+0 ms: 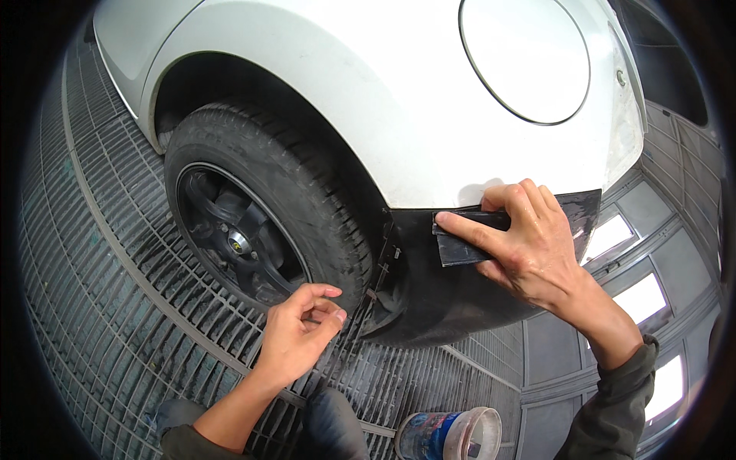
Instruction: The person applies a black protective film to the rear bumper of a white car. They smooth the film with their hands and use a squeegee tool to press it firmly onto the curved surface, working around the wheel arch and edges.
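My right hand (532,249) grips a dark rectangular block (468,250), pressing it against the black lower bumper panel (422,299) just below the white body of the car (383,84). My index finger lies along the block toward its left end. My left hand (304,330) hangs near the bottom of the tyre (337,238), left of the panel, fingers loosely curled with a gap between thumb and index and nothing visible in them. The wheel has a dark spoked rim (207,203).
The floor is metal grating (107,253). A plastic bucket (429,437) stands at the lower middle beside my jeans-clad leg (333,429). Grey panelled walls with bright rectangular lights (640,299) curve along the right side. A round fuel flap (521,57) sits on the white body.
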A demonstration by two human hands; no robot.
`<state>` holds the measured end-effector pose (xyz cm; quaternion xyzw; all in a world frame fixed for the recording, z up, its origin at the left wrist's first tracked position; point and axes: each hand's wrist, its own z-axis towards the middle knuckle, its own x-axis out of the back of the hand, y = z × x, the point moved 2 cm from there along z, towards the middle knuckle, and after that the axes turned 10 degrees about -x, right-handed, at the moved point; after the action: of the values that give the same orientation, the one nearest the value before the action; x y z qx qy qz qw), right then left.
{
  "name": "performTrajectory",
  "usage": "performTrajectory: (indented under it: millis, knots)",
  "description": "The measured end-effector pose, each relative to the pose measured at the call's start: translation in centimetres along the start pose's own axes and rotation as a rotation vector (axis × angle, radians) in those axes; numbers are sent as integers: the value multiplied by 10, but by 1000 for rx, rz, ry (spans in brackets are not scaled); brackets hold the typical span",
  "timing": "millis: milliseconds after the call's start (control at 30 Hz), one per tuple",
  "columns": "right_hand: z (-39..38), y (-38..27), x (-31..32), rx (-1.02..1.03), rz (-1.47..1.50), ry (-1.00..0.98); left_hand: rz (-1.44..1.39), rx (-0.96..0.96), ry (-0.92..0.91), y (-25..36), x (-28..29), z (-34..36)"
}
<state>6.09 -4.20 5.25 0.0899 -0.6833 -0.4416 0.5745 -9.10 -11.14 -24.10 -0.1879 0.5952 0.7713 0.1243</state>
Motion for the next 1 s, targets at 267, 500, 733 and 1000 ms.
performTrajectory:
  millis: [267, 500, 733, 1000]
  knots:
    - [-1, 5, -5, 4, 50, 17, 5, 37, 14, -1, 3, 4]
    - [-2, 2, -4, 18, -5, 38, 24, 30, 22, -3, 8, 6]
    - [5, -3, 5, -15, 19, -29, 11, 25, 18, -3, 9, 6]
    - [13, -11, 0, 9, 41, 4, 40, 13, 22, -10, 14, 2]
